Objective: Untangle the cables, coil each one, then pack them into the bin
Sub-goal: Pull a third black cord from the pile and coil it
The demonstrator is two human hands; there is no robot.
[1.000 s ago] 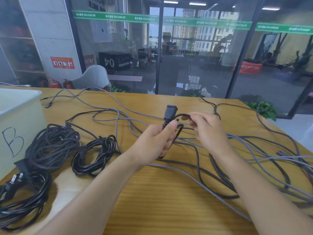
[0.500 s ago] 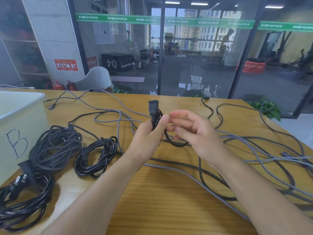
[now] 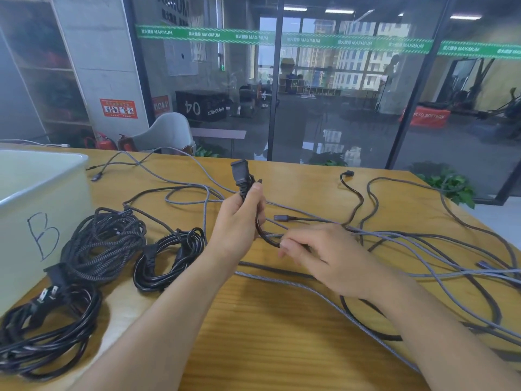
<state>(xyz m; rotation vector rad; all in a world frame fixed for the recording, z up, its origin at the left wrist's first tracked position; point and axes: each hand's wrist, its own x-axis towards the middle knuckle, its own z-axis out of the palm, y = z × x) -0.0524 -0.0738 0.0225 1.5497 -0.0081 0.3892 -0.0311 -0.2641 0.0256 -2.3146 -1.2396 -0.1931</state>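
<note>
Two hands work one black cable (image 3: 260,231) above the tabletop (image 3: 282,334): left hand (image 3: 239,221) grips its plug end, right hand (image 3: 318,258) pinches lower; feed even loops, avoiding grey cables (image 3: 423,249).

Glass-walled workroom opening onto a gym floor, daylight plus ceiling strips.

Foreground: light wooden tabletop with visible grain (image 3: 276,328). Behind it a floor-to-ceiling glass partition in black frames (image 3: 275,88), with a green banner strip reading MAXIMUM (image 3: 284,39) across the panes. Left: grey concrete pillar (image 3: 98,63) carrying a red-and-white safety notice (image 3: 118,108), next to open pale shelving (image 3: 42,69). Two red fire extinguishers (image 3: 103,141) at the pillar base, a grey shell-back chair (image 3: 166,132) beside them. Through the glass: black plyo box marked 04 (image 3: 200,105), red soft plyo box (image 3: 425,117), dark floor, far windows showing high-rise buildings. Green leafy plants (image 3: 448,184) on the right, at the foot of the glass.
</note>
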